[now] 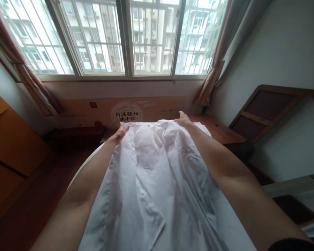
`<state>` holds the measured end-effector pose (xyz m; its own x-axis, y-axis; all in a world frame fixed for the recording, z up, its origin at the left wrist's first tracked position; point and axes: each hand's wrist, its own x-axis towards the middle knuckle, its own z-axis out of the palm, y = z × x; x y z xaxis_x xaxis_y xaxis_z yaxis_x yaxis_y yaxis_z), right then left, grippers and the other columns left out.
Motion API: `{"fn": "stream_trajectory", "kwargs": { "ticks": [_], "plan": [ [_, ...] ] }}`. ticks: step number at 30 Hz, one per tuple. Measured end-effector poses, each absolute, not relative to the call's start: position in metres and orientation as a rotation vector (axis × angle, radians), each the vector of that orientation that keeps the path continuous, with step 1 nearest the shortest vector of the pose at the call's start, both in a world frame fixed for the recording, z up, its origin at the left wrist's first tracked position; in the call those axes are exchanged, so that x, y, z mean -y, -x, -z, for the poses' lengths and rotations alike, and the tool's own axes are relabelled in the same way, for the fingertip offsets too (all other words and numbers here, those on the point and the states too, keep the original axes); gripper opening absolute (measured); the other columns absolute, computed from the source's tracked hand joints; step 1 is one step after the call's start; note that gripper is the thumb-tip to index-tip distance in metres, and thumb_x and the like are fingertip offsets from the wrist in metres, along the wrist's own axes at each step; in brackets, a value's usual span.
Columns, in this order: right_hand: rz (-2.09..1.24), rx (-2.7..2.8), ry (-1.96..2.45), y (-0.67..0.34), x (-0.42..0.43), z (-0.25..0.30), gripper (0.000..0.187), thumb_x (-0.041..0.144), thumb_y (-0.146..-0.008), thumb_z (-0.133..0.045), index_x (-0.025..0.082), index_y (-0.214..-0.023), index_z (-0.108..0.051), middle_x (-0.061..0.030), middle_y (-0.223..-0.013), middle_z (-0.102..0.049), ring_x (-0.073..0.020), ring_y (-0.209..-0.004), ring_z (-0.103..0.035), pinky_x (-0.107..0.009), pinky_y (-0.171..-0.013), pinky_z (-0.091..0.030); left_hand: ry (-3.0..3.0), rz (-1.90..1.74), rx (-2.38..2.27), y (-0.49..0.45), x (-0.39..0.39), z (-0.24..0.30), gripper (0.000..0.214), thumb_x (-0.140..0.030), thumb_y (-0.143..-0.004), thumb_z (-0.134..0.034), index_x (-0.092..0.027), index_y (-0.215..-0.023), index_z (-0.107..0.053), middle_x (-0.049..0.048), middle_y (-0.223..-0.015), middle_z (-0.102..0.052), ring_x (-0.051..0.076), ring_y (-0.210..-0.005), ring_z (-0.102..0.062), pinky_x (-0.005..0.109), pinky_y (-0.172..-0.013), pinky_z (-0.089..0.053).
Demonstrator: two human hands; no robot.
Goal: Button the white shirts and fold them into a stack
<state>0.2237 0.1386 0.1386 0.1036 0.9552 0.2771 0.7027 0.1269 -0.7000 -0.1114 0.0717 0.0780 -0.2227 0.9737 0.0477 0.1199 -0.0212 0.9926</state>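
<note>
A white button-up shirt (pixel 151 164) lies stretched out away from me, with creases running along its length. One front edge with a small button lies folded over in the middle. Both my arms reach forward along its sides. My left hand (pixel 120 134) grips the shirt's far left corner, thumb on top and the other fingers partly hidden. At the far right corner, my right hand (pixel 183 119) holds the cloth, with one finger sticking up. Under the shirt, a pale covered surface (pixel 87 158) shows a curved edge at the left.
Beyond the shirt stands a printed cardboard panel (pixel 151 108) below a barred window (pixel 151 42). A brown wooden desk (pixel 222 130) is at the right, near a wooden chair back (pixel 264 108). Orange-brown cabinets (pixel 15 139) stand at the left. Curtains (pixel 211 76) hang on both sides.
</note>
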Motion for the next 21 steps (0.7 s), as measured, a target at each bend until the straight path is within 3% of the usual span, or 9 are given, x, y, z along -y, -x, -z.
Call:
{"fn": "stream_trajectory", "kwargs": {
  "ticks": [3,8,11,14,18,21],
  "plan": [
    [-0.352,1.863,1.493,-0.205,-0.095,-0.116,0.058,0.014,-0.072,-0.064,0.018,-0.128,-0.052,-0.0123,-0.131,-0.051,-0.0274,-0.125,-0.045,-0.040,-0.107,-0.033,-1.394,-1.316,-1.622,0.113,-0.054,-0.051,0.054,-0.036,-0.082,-0.059,-0.016,-0.131,-0.048,0.0169,-0.139,-0.047,0.026,-0.129,-0.044,0.036,-0.103,-0.037],
    [-0.493,2.050,1.126,-0.171,0.033,-0.072,0.048,0.022,-0.076,-0.061,0.020,-0.123,-0.053,-0.0118,-0.133,-0.047,-0.0278,-0.127,-0.040,-0.046,-0.108,-0.031,-1.879,-1.168,-2.025,0.122,-0.004,-0.030,0.050,-0.040,-0.075,-0.064,-0.015,-0.118,-0.059,0.0164,-0.127,-0.056,0.032,-0.125,-0.045,0.042,-0.108,-0.029],
    [-1.167,1.901,1.117,-0.150,0.112,-0.050,0.059,0.030,-0.073,-0.066,0.020,-0.127,-0.047,-0.0129,-0.127,-0.050,-0.0244,-0.106,-0.056,-0.042,-0.091,-0.046,-1.900,-1.020,-2.067,0.117,0.027,-0.026,0.050,-0.044,-0.075,-0.063,-0.014,-0.116,-0.058,0.0165,-0.119,-0.059,0.031,-0.115,-0.053,0.040,-0.100,-0.038],
    [-1.789,1.505,1.208,-0.131,0.169,-0.034,0.073,0.032,-0.065,-0.072,0.019,-0.130,-0.041,-0.0141,-0.127,-0.047,-0.0205,-0.093,-0.061,-0.035,-0.078,-0.051,-1.723,-1.038,-2.054,0.110,0.049,-0.022,0.061,-0.037,-0.071,-0.069,-0.014,-0.124,-0.051,0.0137,-0.107,-0.063,0.027,-0.100,-0.060,0.035,-0.087,-0.046],
    [-2.036,1.208,1.253,-0.113,0.207,-0.024,0.086,0.027,-0.055,-0.079,0.021,-0.131,-0.040,-0.0090,-0.116,-0.054,-0.0146,-0.078,-0.061,-0.027,-0.065,-0.049,-1.398,-1.229,-1.950,0.101,0.058,-0.021,0.063,-0.018,-0.068,-0.068,-0.014,-0.128,-0.048,0.0081,-0.093,-0.065,0.019,-0.080,-0.063,0.028,-0.072,-0.049],
    [-2.151,1.195,1.246,-0.102,0.216,-0.021,0.087,0.027,-0.052,-0.081,0.019,-0.130,-0.043,-0.0048,-0.097,-0.060,-0.0129,-0.068,-0.059,-0.023,-0.054,-0.042,-1.053,-1.329,-1.776,0.085,0.051,-0.031,0.061,-0.009,-0.068,-0.063,-0.011,-0.127,-0.049,0.0100,-0.097,-0.065,0.016,-0.076,-0.063,0.024,-0.066,-0.049]
  ]
}}
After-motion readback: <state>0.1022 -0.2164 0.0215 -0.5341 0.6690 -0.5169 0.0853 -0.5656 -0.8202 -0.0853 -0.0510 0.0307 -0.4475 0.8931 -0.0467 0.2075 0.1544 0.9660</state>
